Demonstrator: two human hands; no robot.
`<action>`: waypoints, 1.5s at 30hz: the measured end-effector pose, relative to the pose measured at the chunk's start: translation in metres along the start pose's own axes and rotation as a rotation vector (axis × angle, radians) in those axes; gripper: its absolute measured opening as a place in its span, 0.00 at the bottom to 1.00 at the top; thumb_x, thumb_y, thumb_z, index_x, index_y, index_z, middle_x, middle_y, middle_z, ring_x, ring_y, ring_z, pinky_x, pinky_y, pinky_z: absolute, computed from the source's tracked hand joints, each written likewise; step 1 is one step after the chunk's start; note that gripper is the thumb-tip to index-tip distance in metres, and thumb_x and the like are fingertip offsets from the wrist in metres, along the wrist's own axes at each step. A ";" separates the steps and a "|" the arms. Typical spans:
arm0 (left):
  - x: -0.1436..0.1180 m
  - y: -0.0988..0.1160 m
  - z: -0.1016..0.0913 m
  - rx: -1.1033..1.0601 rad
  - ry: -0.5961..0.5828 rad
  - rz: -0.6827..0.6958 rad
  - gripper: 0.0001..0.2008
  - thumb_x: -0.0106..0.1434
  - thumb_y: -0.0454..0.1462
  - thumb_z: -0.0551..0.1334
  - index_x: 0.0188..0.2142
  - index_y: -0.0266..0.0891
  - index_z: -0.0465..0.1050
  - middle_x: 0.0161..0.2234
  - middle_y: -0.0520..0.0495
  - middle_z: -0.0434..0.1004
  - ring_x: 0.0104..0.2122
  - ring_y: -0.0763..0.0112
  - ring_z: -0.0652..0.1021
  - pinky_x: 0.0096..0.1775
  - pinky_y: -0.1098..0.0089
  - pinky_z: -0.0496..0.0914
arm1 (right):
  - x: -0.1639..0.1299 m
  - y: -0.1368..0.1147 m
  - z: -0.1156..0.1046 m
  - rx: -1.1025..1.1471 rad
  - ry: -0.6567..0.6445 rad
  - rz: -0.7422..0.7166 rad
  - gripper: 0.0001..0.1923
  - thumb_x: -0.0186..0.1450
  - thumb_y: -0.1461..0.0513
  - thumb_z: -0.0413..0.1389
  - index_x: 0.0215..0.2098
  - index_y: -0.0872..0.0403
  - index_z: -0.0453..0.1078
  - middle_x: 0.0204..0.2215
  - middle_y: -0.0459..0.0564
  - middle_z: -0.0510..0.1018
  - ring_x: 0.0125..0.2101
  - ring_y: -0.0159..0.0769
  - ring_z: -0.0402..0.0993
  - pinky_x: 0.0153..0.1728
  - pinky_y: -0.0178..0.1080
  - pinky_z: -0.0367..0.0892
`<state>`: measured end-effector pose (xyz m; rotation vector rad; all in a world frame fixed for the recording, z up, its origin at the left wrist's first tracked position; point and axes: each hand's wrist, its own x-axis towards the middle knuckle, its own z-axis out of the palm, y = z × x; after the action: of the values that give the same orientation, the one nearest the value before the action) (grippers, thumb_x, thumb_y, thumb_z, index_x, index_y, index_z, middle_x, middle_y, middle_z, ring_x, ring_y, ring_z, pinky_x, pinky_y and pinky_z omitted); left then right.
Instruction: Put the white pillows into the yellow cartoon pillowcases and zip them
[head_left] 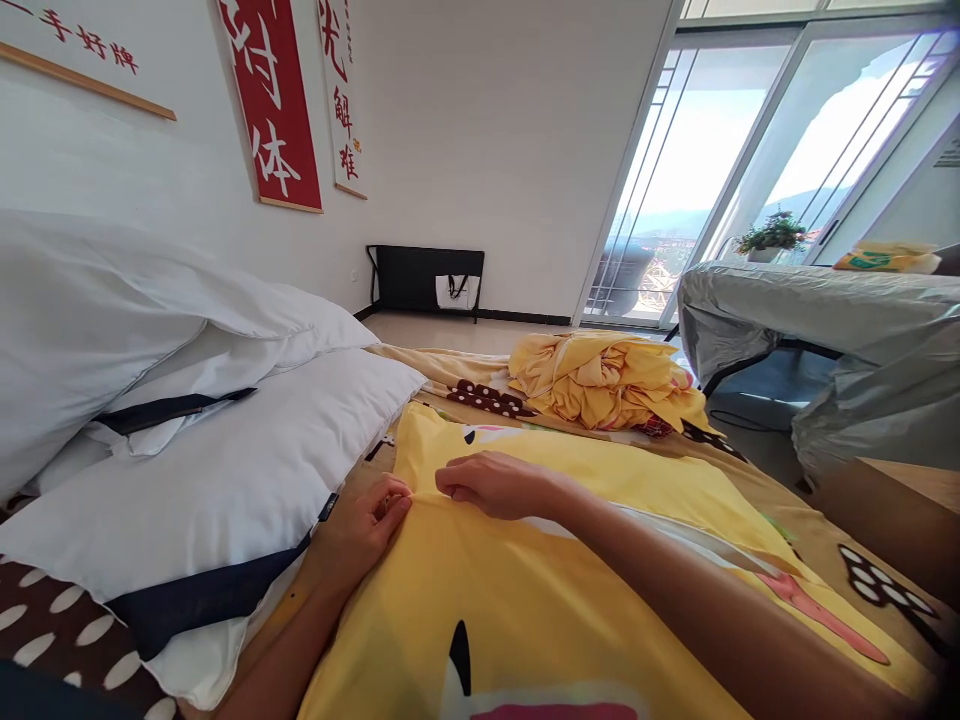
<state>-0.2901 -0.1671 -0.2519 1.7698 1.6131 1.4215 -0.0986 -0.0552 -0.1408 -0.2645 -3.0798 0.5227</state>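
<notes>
A yellow pillowcase point(450, 560) with a cartoon print lies in front of me. A long slit in it shows a white filling point(675, 535), which runs off to the right under my right forearm. My left hand point(367, 525) pinches the pillowcase at its left edge. Just to the right, my right hand point(495, 485) has its fingers closed on the same fabric, at the left end of the slit. The fabric is drawn taut between the two hands. Whatever small part may sit inside the right fingertips is hidden.
White pillows point(247, 480) with dark bands are piled at the left. A crumpled yellow cloth bundle point(607, 375) lies ahead on the patterned bedding point(825, 545). A table under a silvery cover point(825, 290) stands at the right, near the glass sliding doors point(712, 150).
</notes>
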 end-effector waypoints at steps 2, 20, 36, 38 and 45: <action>-0.001 0.002 -0.001 0.012 -0.008 0.002 0.11 0.66 0.44 0.53 0.35 0.41 0.69 0.34 0.50 0.71 0.26 0.73 0.68 0.29 0.72 0.66 | -0.010 -0.001 -0.003 -0.043 0.023 0.021 0.06 0.61 0.70 0.47 0.30 0.53 0.59 0.28 0.43 0.65 0.27 0.28 0.56 0.27 0.33 0.49; 0.045 0.083 0.035 0.308 -0.255 0.328 0.06 0.64 0.36 0.56 0.40 0.40 0.69 0.40 0.46 0.75 0.41 0.64 0.75 0.45 0.64 0.69 | -0.056 -0.009 -0.017 -0.071 0.255 0.188 0.06 0.62 0.68 0.47 0.31 0.53 0.63 0.23 0.42 0.63 0.25 0.28 0.55 0.27 0.32 0.47; 0.022 0.059 0.043 0.360 -0.048 0.517 0.07 0.66 0.30 0.53 0.35 0.41 0.66 0.32 0.48 0.71 0.34 0.70 0.73 0.37 0.70 0.68 | -0.113 -0.012 0.038 0.006 0.431 0.407 0.17 0.68 0.57 0.45 0.29 0.55 0.70 0.29 0.51 0.75 0.32 0.34 0.67 0.35 0.35 0.58; 0.023 0.060 0.046 0.337 -0.038 0.501 0.07 0.66 0.30 0.52 0.35 0.41 0.66 0.32 0.48 0.71 0.33 0.70 0.73 0.36 0.70 0.68 | -0.120 -0.012 0.042 -0.013 0.293 0.433 0.20 0.68 0.52 0.45 0.29 0.55 0.72 0.30 0.53 0.76 0.32 0.36 0.68 0.35 0.37 0.59; 0.022 0.059 0.046 0.349 0.038 0.591 0.07 0.67 0.30 0.51 0.38 0.41 0.66 0.32 0.47 0.71 0.34 0.70 0.73 0.36 0.70 0.68 | -0.114 -0.007 0.024 0.133 -0.118 0.518 0.31 0.63 0.40 0.45 0.38 0.56 0.75 0.34 0.55 0.77 0.30 0.39 0.71 0.29 0.37 0.61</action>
<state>-0.2239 -0.1485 -0.2161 2.5957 1.4903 1.4681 0.0117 -0.0888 -0.1589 -1.0775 -3.0491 0.7709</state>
